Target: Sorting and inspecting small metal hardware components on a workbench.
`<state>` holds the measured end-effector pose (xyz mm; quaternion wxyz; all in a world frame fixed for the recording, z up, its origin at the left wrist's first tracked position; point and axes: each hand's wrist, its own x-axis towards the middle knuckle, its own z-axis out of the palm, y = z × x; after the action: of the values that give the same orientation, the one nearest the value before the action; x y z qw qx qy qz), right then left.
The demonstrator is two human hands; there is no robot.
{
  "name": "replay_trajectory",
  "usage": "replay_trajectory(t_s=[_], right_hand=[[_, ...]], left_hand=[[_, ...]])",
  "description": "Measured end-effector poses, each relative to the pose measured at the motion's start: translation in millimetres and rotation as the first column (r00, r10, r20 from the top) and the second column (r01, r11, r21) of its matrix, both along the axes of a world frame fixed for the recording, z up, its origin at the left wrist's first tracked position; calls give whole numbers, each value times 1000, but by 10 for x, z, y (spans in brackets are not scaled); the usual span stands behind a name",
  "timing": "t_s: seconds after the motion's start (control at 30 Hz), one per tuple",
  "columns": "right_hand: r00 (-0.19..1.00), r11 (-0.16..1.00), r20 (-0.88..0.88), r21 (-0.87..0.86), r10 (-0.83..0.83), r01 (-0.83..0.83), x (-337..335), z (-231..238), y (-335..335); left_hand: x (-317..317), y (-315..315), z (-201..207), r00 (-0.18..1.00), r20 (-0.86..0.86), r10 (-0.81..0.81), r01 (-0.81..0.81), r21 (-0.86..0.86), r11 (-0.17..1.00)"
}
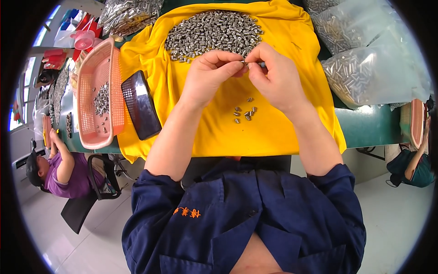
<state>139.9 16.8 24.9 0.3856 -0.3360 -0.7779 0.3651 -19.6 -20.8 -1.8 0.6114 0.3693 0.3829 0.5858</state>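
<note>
My left hand [207,75] and my right hand [279,75] meet over a yellow cloth [210,137], thumbs and forefingers pinched together. Between their fingertips is a small metal part [244,63], mostly covered, so its exact shape cannot be made out. Just beyond my hands lies a wide pile of short, shiny metal cylinders [214,32]. Nearer to me, between my forearms, several loose metal pieces [247,113] are scattered on the cloth.
Left of the cloth stands a pink plastic basket [86,123] holding some metal pieces. A black phone [141,105] lies beside it. Clear bags of metal parts [351,75] fill the right side of the green table [365,125]. People sit at far left [68,173] and far right [415,166].
</note>
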Motion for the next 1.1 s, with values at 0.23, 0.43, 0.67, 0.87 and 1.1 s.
replay_trajectory(t_s=[0.23,0.43,0.67,0.87,1.1], right_hand=[[1000,998,6,-65,27,-26,-16,-28,16],[977,979,-164,-175,-133,104,135,58,147],[960,977,-235,-180,-155,114,153,21,184],[948,967,-286,-243,-140,70,195,79,183],[935,960,-310,-264,-172,90,161,64,209]], left_hand=[[-2,9,31,971,-233,50,-55,-17,998],[-185,40,34,961,-207,183,-196,-46,980],[187,-315,160,394,-919,29,349,178,920],[130,-264,325,342,-939,-21,347,105,932],[174,172,88,112,-976,188,200,208,958]])
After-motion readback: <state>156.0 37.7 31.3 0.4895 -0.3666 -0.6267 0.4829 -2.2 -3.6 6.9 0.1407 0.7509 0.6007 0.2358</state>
